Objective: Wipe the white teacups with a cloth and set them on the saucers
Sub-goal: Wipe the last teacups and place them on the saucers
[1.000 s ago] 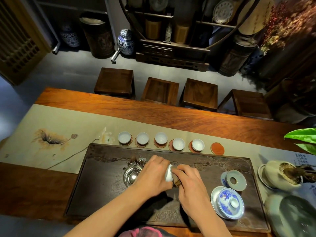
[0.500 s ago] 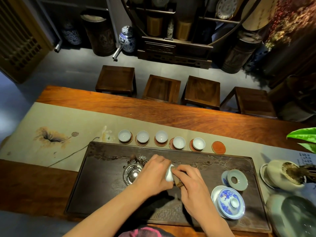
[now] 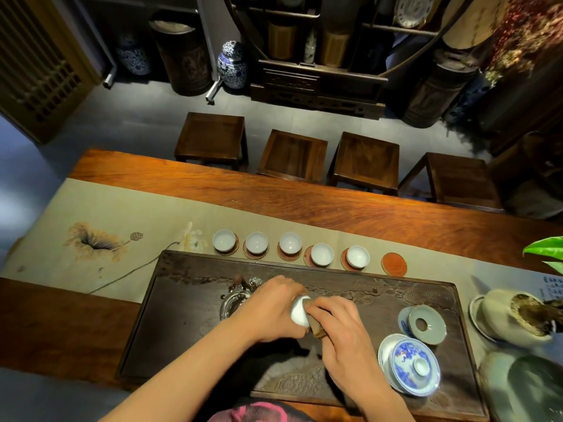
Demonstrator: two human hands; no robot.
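My left hand (image 3: 271,309) grips a white teacup (image 3: 299,311) on its side above the dark tea tray (image 3: 380,287). My right hand (image 3: 341,330) presses a brown cloth (image 3: 316,328) against the cup's mouth; most of the cloth is hidden under the fingers. Behind the tray, several white teacups (image 3: 290,242) stand in a row on red-brown saucers. One bare saucer (image 3: 393,264) lies at the right end of that row.
A blue-and-white lidded gaiwan (image 3: 411,365) and a pale celadon saucer (image 3: 426,324) sit on the tray's right side. A glass strainer vessel (image 3: 234,304) stands left of my hands. A pot with dark contents (image 3: 518,316) and a green leaf (image 3: 545,252) are at the right.
The teacup has turned a little in my left hand while my right hand shifted the cloth against it. The view has tilted slightly; the row of cups is unchanged.
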